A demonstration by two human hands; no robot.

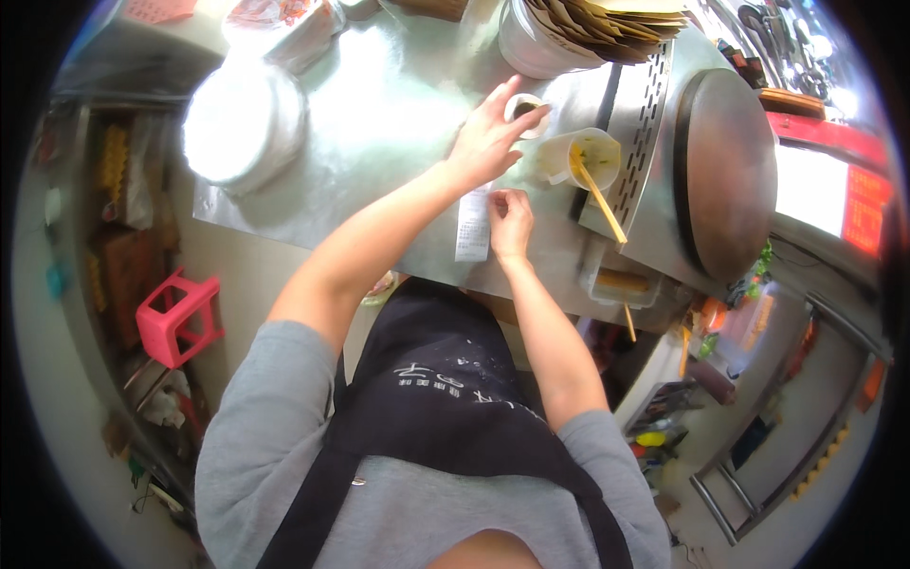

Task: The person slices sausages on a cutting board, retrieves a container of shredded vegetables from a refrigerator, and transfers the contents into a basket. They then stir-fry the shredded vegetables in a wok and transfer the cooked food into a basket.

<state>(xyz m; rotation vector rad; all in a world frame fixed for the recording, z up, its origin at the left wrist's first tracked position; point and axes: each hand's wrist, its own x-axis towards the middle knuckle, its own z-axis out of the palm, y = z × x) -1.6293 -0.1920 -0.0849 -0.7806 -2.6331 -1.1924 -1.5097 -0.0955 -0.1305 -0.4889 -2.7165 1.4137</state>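
My left hand point(489, 142) reaches over the metal counter point(398, 206) with its fingers spread, beside and partly over a roll of tape point(527, 116). Whether it touches the roll is not clear. Below it lies a printed paper slip point(472, 231), flat on the counter. My right hand point(512, 222) is at the slip's right edge, thumb and fingertips curled close together; I cannot tell whether they pinch anything. To the right, a clear plastic measuring jug point(596, 158) holds yellow residue and a yellow-handled utensil point(603, 203).
A round griddle plate point(732, 174) stands at the right. A white bucket point(533, 43) has brown paper bags point(611, 32) on top. A large white round container point(245, 124) stands left, and a plastic tub point(622, 281) near the front edge. A pink stool point(178, 316) is on the floor.
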